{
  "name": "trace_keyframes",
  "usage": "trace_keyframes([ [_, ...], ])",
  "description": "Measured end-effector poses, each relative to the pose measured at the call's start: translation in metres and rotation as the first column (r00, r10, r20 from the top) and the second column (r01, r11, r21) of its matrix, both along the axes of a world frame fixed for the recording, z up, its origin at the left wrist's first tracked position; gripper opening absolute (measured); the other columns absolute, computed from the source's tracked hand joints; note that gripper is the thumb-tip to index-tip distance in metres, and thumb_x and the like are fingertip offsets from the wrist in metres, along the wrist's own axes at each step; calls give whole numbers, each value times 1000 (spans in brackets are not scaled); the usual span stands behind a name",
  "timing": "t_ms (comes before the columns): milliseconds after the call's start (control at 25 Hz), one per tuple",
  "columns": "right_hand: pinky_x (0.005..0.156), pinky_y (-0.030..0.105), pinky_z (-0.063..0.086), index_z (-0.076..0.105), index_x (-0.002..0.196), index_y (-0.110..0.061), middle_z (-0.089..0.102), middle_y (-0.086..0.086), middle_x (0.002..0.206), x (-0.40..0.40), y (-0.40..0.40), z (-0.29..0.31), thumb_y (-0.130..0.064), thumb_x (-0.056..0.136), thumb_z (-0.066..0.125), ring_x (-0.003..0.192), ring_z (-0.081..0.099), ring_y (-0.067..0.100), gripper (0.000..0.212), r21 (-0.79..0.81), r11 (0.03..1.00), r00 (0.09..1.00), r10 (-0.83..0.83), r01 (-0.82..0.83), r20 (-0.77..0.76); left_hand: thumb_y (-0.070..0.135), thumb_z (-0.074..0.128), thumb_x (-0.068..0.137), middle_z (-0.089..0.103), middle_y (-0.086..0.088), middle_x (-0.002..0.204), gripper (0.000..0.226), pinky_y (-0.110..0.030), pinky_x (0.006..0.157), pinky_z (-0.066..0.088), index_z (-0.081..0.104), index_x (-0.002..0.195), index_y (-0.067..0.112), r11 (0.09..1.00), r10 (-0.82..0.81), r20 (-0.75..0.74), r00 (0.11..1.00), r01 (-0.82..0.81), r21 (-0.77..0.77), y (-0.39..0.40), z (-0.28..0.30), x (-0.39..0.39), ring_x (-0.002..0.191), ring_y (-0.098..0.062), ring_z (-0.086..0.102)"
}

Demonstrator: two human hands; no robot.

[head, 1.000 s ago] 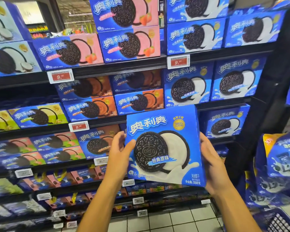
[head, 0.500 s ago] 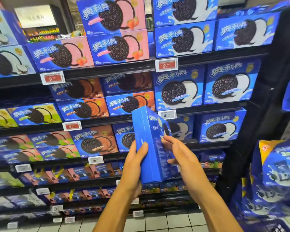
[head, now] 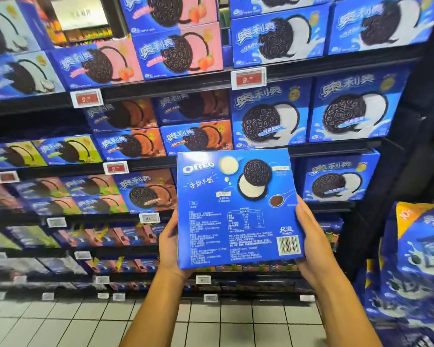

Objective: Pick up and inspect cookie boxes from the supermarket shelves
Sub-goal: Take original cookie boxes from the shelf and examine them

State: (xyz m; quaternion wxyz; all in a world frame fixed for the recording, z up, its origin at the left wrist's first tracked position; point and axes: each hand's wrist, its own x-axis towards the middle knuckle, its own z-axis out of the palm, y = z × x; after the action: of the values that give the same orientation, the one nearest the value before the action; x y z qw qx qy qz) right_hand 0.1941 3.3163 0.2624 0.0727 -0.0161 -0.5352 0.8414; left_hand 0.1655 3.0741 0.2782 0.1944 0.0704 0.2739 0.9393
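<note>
A large blue cookie box (head: pixel 236 209) is held upright in front of the shelves, its back side facing me with small print, a nutrition table and a barcode at the lower right. My left hand (head: pixel 169 242) grips its left edge, fingers hidden behind the box. On the opposite edge my right hand (head: pixel 313 244) grips low down, beside the barcode. Both forearms reach up from the bottom of the view.
Black shelves (head: pixel 176 83) hold rows of blue cookie boxes in pink, orange, green and white varieties, with price tags (head: pixel 248 78) on the rails. A black upright post (head: pixel 396 171) stands at the right, stacked blue bags (head: pixel 416 266) beyond it. White floor tiles (head: pixel 60 321) lie below.
The box has been turned round from its front, through edge-on, to show its back. Both hands shifted their grip to the two side edges.
</note>
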Motion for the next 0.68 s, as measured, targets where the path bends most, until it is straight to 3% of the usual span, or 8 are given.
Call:
trace_keyframes([
  [80, 71, 35, 62, 56, 135, -38, 72, 4, 123, 5, 0, -1, -59, 83, 64, 107, 72, 26, 57, -14, 1000, 999, 0, -1, -32, 34, 98, 47, 76, -5, 94, 57, -46, 68, 62, 79, 95, 11, 1000, 4, -9, 1000, -4, -3, -1, -1, 0, 83, -24, 74],
  [160, 71, 35, 62, 56, 136, -36, 72, 4, 124, 8, 2, -2, -56, 85, 62, 107, 72, 26, 55, -32, 998, 997, -60, 59, -55, 44, 96, 50, 77, -4, 97, 58, -42, 66, 62, 80, 98, 15, 988, 27, -76, 997, -39, -149, -1, 2, 0, 86, -23, 74],
  [240, 72, 35, 62, 54, 138, -37, 71, 2, 126, 11, 5, -4, -55, 84, 63, 107, 72, 24, 58, -62, 991, 990, -122, 117, -75, 52, 86, 65, 75, -2, 110, 55, -39, 72, 61, 75, 111, 23, 941, 84, -174, 981, -136, -311, 0, 6, -1, 97, -21, 73],
  [360, 71, 33, 62, 50, 141, -40, 70, -1, 128, 12, 9, -3, -53, 85, 63, 108, 72, 23, 59, -36, 985, 979, -173, 170, -108, 41, 53, 99, 64, -5, 132, 39, -42, 82, 59, 55, 136, 28, 789, 210, -346, 914, -368, -492, 7, 3, -2, 115, -26, 65],
  [480, 75, 37, 63, 49, 143, -38, 70, 0, 128, 12, 11, -4, -49, 89, 60, 109, 71, 25, 57, -10, 985, 978, -170, 170, -120, 37, 45, 103, 66, -7, 127, 32, -44, 79, 59, 58, 132, 33, 712, 308, -361, 880, -465, -526, 14, -4, 3, 111, -29, 67],
  [680, 73, 34, 63, 51, 142, -39, 70, 2, 128, 16, 12, -9, -44, 93, 56, 108, 71, 25, 49, -2, 985, 980, -170, 171, -99, 43, 52, 98, 68, -3, 124, 32, -37, 74, 60, 61, 128, 37, 711, 331, -336, 882, -467, -525, 13, -7, 12, 108, -24, 69],
])
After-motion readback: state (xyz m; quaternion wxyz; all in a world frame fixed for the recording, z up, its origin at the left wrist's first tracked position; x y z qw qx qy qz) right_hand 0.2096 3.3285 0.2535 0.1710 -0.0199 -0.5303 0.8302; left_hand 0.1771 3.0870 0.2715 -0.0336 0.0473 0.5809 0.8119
